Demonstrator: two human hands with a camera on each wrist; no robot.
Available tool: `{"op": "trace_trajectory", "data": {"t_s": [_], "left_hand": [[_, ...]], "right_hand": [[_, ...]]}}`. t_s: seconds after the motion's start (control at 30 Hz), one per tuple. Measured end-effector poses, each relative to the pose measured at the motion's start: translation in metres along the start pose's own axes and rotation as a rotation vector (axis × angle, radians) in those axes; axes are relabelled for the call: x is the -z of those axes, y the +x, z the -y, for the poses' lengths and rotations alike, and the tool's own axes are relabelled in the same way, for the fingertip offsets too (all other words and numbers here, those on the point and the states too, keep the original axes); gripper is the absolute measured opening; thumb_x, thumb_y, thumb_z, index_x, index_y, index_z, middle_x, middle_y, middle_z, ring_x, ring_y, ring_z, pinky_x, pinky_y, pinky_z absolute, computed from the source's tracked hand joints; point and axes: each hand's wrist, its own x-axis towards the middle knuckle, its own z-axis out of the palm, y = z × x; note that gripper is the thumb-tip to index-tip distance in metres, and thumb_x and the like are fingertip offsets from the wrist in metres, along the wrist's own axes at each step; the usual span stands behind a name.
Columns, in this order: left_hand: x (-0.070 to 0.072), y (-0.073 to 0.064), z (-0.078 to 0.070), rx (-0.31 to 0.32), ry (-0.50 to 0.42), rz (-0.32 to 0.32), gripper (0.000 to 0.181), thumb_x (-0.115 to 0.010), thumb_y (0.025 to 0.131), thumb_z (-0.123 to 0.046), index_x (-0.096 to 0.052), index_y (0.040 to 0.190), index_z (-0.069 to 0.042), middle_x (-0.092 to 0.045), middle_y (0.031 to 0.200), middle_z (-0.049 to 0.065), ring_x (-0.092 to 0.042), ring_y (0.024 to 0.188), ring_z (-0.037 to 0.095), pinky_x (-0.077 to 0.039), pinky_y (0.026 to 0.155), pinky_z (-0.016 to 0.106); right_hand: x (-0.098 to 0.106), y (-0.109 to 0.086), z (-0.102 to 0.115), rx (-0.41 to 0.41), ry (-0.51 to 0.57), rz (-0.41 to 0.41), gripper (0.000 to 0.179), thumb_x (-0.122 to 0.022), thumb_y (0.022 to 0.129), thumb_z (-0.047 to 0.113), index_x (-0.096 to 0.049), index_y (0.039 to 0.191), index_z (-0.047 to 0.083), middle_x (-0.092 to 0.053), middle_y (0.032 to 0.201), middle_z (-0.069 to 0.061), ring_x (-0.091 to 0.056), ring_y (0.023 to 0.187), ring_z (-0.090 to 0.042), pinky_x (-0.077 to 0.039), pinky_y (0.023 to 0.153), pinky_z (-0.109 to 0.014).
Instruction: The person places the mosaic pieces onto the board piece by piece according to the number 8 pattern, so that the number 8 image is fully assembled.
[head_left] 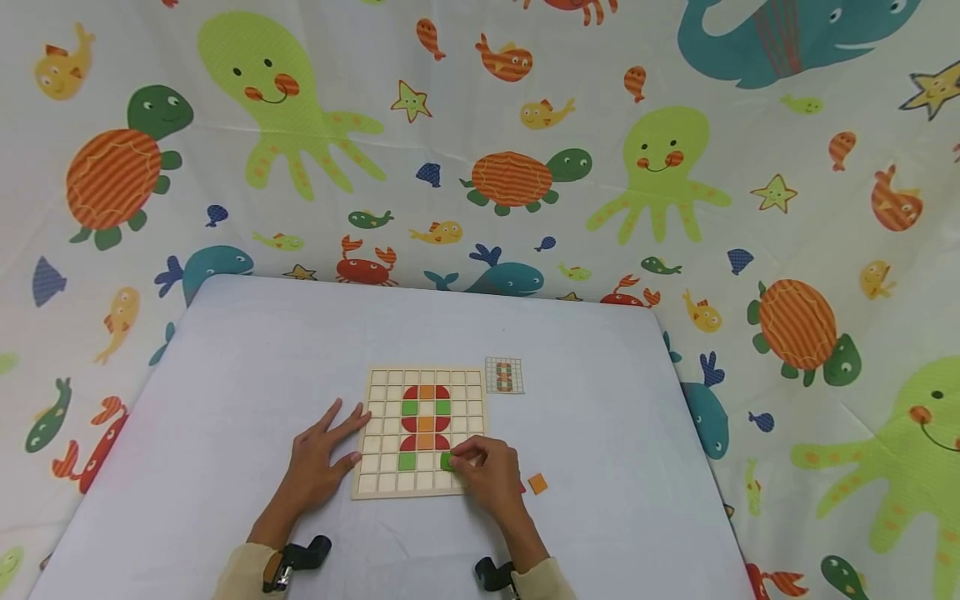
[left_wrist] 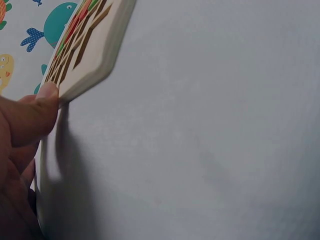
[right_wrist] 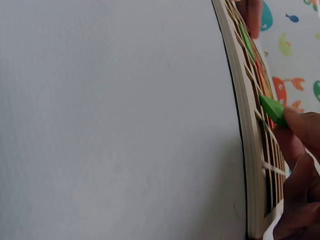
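Observation:
A square wooden grid board [head_left: 371, 483] lies on the white table, with red rounded, orange and green tiles set in its middle columns. My right hand [head_left: 491, 475] pinches a green tile [right_wrist: 273, 111] between thumb and fingers, over a cell in the lower right part of the grid. In the right wrist view that tile is tilted, its corner close to the cell's dividers. Fingers spread, my left hand [head_left: 318, 458] rests at the board's left edge; its thumb [left_wrist: 47, 95] touches the rim near a corner in the left wrist view.
A small pattern card [head_left: 504, 376] lies by the board's upper right corner. Right of my right hand lie a loose orange tile [head_left: 537, 483] and a red piece [head_left: 522, 488], mostly hidden by the wrist. A cloth printed with sea animals hangs behind the table [head_left: 600, 375].

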Motion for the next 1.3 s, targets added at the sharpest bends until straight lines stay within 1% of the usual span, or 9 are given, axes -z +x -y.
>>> {"op": "trace_trajectory", "data": {"t_s": [0.17,0.4,0.7,0.83,0.93,1.03,1.17,1.3], "left_hand": [[0.001,0.000,-0.001,0.000,-0.003,-0.002,0.070,-0.081,0.089,-0.006,-0.058,0.154,-0.018,-0.050,0.163,0.013,-0.029,0.159,0.047,-0.025,0.113,0.073],[0.001,0.001,-0.001,-0.005,0.002,-0.010,0.070,-0.081,0.089,-0.006,-0.058,0.154,-0.017,-0.051,0.163,0.012,-0.029,0.159,0.047,-0.026,0.112,0.072],[0.003,0.001,-0.003,0.015,0.001,0.010,0.069,-0.080,0.090,-0.006,-0.057,0.154,-0.016,-0.050,0.164,0.013,-0.028,0.159,0.048,-0.024,0.114,0.073],[0.002,0.001,-0.003,0.019,0.003,0.011,0.069,-0.080,0.090,-0.007,-0.057,0.155,-0.016,-0.049,0.164,0.014,-0.028,0.159,0.048,-0.024,0.114,0.073],[0.001,0.001,-0.002,0.016,0.003,0.007,0.070,-0.081,0.090,-0.007,-0.057,0.155,-0.017,-0.049,0.164,0.013,-0.028,0.159,0.047,-0.024,0.114,0.073],[0.001,0.000,-0.002,0.011,0.002,0.003,0.070,-0.081,0.090,-0.006,-0.057,0.154,-0.017,-0.050,0.164,0.013,-0.028,0.159,0.047,-0.025,0.113,0.072],[0.001,0.000,-0.002,0.008,0.002,0.001,0.069,-0.081,0.090,-0.006,-0.058,0.154,-0.017,-0.050,0.163,0.013,-0.029,0.159,0.047,-0.025,0.114,0.072],[0.001,0.000,-0.003,0.004,0.005,0.000,0.069,-0.081,0.090,-0.006,-0.058,0.154,-0.017,-0.051,0.163,0.013,-0.029,0.159,0.047,-0.025,0.114,0.073]], "right_hand": [[-0.006,0.001,0.006,-0.004,-0.039,-0.011,0.008,-0.088,0.088,0.018,-0.083,0.090,0.024,-0.075,0.076,0.011,-0.054,0.066,-0.005,-0.044,0.059,-0.020],[-0.012,0.003,0.012,-0.024,-0.097,-0.028,0.009,-0.089,0.087,0.019,-0.082,0.088,0.025,-0.073,0.075,0.013,-0.052,0.065,-0.004,-0.040,0.058,-0.022],[-0.016,0.004,0.014,-0.021,-0.169,-0.065,0.011,-0.090,0.085,0.019,-0.082,0.086,0.025,-0.069,0.071,0.015,-0.051,0.066,-0.003,-0.037,0.057,-0.023],[-0.017,0.004,0.013,-0.020,-0.186,-0.066,0.012,-0.091,0.084,0.018,-0.081,0.086,0.025,-0.067,0.071,0.015,-0.050,0.066,-0.002,-0.036,0.057,-0.022],[-0.015,0.004,0.012,-0.001,-0.170,-0.070,0.013,-0.091,0.084,0.017,-0.080,0.087,0.025,-0.068,0.072,0.015,-0.051,0.065,-0.002,-0.038,0.057,-0.021],[-0.009,0.003,0.010,0.019,-0.111,-0.071,0.013,-0.090,0.084,0.016,-0.080,0.089,0.024,-0.070,0.073,0.012,-0.052,0.065,-0.003,-0.040,0.056,-0.021],[0.003,0.002,0.005,0.002,-0.041,-0.072,0.012,-0.088,0.087,0.017,-0.081,0.092,0.024,-0.071,0.075,0.011,-0.053,0.066,-0.006,-0.042,0.058,-0.021],[0.019,0.000,-0.004,-0.019,-0.014,-0.094,0.010,-0.086,0.089,0.016,-0.081,0.093,0.024,-0.072,0.077,0.008,-0.053,0.066,-0.007,-0.043,0.059,-0.021]]}}
